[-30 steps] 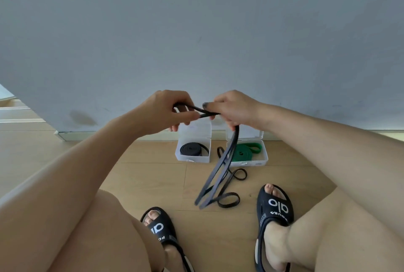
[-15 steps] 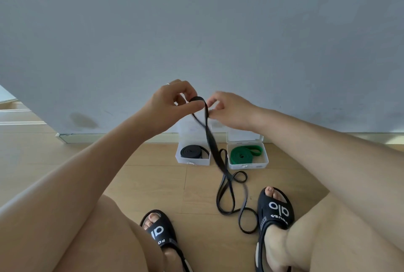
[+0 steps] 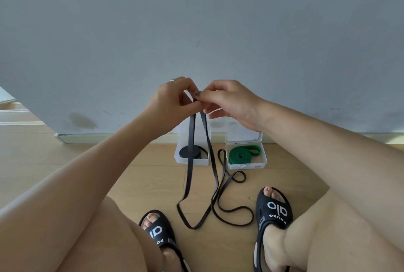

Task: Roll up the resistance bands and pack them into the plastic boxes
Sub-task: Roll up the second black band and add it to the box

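1. The loose black resistance band (image 3: 190, 162) hangs from both hands at the centre of the frame. Its two strands drop in front of the boxes and its lower loops lie on the wooden floor (image 3: 131, 173) between the two black sandals (image 3: 273, 208).
2. The left hand (image 3: 168, 101) has its fingers curled, pinching the band's top fold. The right hand (image 3: 229, 101) pinches the same fold between thumb and forefinger. How much band is already wound there is hidden by the fingers, so I cannot tell.
3. The band looks thin, light and limp. It probably twists and springs open if released, so a roll needs steady finger pressure.
4. The flat fold at the top seems the best place to hold it, keeping both strands laid together.
5. Against the wall, just right of centre, the left plastic box (image 3: 192, 160) holds a coiled black band (image 3: 185, 152). The right plastic box (image 3: 247, 163) holds a coiled green band (image 3: 242, 153). Both lids stand open.
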### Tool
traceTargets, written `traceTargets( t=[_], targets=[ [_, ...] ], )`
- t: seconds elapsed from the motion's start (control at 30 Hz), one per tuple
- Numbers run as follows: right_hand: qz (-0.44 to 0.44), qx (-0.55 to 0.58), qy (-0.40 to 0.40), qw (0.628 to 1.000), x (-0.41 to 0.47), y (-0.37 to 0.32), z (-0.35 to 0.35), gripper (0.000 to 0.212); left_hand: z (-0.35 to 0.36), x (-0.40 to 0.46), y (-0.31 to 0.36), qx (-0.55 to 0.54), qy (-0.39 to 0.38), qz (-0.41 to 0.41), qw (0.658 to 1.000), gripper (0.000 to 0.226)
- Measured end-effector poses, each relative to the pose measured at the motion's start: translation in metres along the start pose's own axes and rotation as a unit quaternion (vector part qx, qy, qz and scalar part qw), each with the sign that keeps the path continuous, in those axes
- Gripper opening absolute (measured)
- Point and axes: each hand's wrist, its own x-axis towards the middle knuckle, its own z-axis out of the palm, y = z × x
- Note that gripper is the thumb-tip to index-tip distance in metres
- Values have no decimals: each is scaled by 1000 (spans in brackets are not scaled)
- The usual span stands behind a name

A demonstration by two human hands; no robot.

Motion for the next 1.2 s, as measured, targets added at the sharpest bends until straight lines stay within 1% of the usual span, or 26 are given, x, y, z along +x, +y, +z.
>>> traceTargets(
  t=[0.1, 0.2, 0.27, 0.37, 0.5, 0.67, 0.8, 0.87, 0.93, 1.07, 1.1, 1.2],
  targets=[
    [-6, -31, 36, 999, 1, 1, -2, 30, 3, 2, -2, 56, 13, 44, 997, 21],
    [0, -11, 45, 999, -1, 1, -1, 28, 6, 5, -5, 77, 29, 79, 993, 16],
    [1, -5, 50, 999, -2, 0, 1, 24, 8, 6, -4, 81, 36, 88, 992, 18],
    [-7, -10, 62, 998, -1, -1, 0, 20, 9, 7, -3, 71, 33, 63, 995, 26],
    [-21, 6, 58, 998, -1, -3, -7, 17, 7, 5, -2, 41, 29, 56, 997, 28],
    [-42, 6, 81, 996, -3, -5, -8, 19, 5, 6, -2, 14, 10, 57, 998, 15],
    [-50, -2, 88, 995, -3, -7, -9, 16, -1, 6, 0, -32, -12, 8, 999, 14],
    [-49, -12, 84, 995, -4, -7, -11, 17, -2, 4, 0, -17, -21, -2, 1000, 17],
    [-43, -16, 73, 996, -6, -7, -11, 18, -1, 3, 1, 0, -18, 6, 1000, 18],
    [-15, -22, 87, 996, -5, -6, -9, 29, 2, 3, 0, 27, -3, 16, 999, 11],
    [-13, -19, 95, 995, -3, -6, -9, 28, 3, 3, 0, 31, 1, 17, 999, 11],
    [-7, 25, 106, 994, -1, -7, -10, 16, 4, 4, 1, 38, 16, 26, 999, 14]
  ],
)
